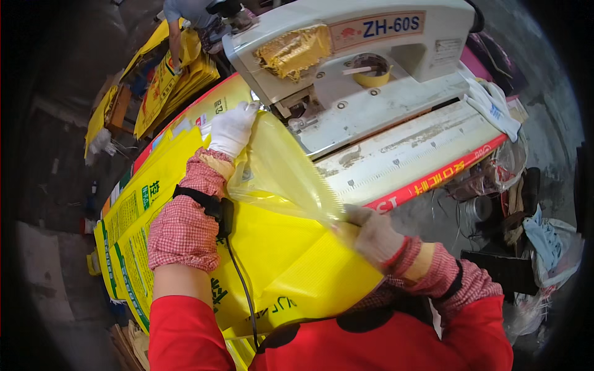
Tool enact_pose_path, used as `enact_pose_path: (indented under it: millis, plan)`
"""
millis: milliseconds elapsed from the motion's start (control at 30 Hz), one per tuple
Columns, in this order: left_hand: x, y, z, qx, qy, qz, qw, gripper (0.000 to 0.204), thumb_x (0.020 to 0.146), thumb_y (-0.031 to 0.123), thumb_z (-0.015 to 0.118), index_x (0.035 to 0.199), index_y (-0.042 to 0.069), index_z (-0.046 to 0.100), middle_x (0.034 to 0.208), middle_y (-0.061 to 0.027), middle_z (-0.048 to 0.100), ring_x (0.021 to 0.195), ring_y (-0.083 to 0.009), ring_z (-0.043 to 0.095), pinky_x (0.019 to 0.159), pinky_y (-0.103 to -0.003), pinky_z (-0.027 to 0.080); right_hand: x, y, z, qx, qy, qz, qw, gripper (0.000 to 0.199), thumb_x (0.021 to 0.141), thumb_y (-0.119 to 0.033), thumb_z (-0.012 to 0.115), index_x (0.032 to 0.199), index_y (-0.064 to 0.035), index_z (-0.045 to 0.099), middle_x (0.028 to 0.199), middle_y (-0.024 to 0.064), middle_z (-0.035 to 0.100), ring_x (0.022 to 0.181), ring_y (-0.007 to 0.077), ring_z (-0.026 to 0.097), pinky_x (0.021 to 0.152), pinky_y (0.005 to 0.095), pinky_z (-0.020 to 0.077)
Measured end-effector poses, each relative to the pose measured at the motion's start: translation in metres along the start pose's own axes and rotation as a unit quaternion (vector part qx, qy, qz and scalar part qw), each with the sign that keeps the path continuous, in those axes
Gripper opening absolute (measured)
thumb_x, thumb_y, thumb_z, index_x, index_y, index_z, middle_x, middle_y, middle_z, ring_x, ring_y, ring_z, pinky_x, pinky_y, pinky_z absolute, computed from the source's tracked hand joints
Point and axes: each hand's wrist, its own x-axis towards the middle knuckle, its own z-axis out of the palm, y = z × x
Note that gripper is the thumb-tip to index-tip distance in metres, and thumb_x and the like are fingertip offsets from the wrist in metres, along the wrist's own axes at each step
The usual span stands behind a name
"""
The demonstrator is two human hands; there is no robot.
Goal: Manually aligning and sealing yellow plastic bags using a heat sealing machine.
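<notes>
A yellow woven sack (291, 266) with a clear plastic liner (288, 170) showing at its mouth lies across my front. My left hand (232, 128), in a white glove, is closed on one corner of the mouth, right beside the sewing machine's (346, 68) needle end. At the opposite corner my right hand (376, 236), in a soiled glove and slightly blurred, pinches the sack's edge. The liner's zigzag-cut edge stretches between both hands. Under my left forearm lie more yellow printed sacks (139, 232).
A roll of tape (373, 71) rests on the machine bed. A white glove (492, 105) drapes over the table's (396, 157) right end. At the far left, another person's arm (174, 46) reaches to a stack of yellow sacks (179, 86). Plastic bags (547, 247) hang at right.
</notes>
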Motion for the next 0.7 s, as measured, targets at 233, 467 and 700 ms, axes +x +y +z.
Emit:
enact_pose_path:
  millis: [233,467,700]
  plan:
    - [0.009,-0.006,0.009,-0.141,0.095,0.022,0.985,0.022,0.078,0.009,0.052,0.097,0.016,0.060,0.087,-0.0022,0.058,0.072,-0.0222,0.061,0.057,-0.032,0.050,0.011,-0.022,-0.013,0.100,-0.014,0.092,0.991,0.035,0.089,-0.015,0.053,0.117,0.0057,0.048,0.103,0.0103,0.060,0.092,0.0163,0.057,0.078,0.0265,0.0481]
    - [0.011,-0.014,0.022,-0.238,0.139,0.050,0.960,0.019,0.075,0.008,0.054,0.089,0.017,0.063,0.089,-0.0027,0.059,0.074,-0.0242,0.060,0.060,-0.033,0.049,-0.005,-0.046,0.002,-0.163,0.065,-0.041,0.984,0.042,0.083,-0.012,0.056,0.124,-0.0014,0.050,0.093,0.0133,0.064,0.083,0.0193,0.061,0.074,0.0248,0.0465]
    - [0.019,-0.001,0.013,-0.301,0.109,0.045,0.946,0.020,0.072,0.007,0.056,0.089,0.016,0.062,0.090,-0.0028,0.059,0.076,-0.0263,0.060,0.062,-0.033,0.050,-0.014,-0.032,-0.009,-0.414,0.083,-0.078,0.903,0.050,0.080,-0.014,0.058,0.128,-0.0221,0.049,0.071,0.0140,0.062,0.067,0.0277,0.062,0.062,0.0357,0.0498]
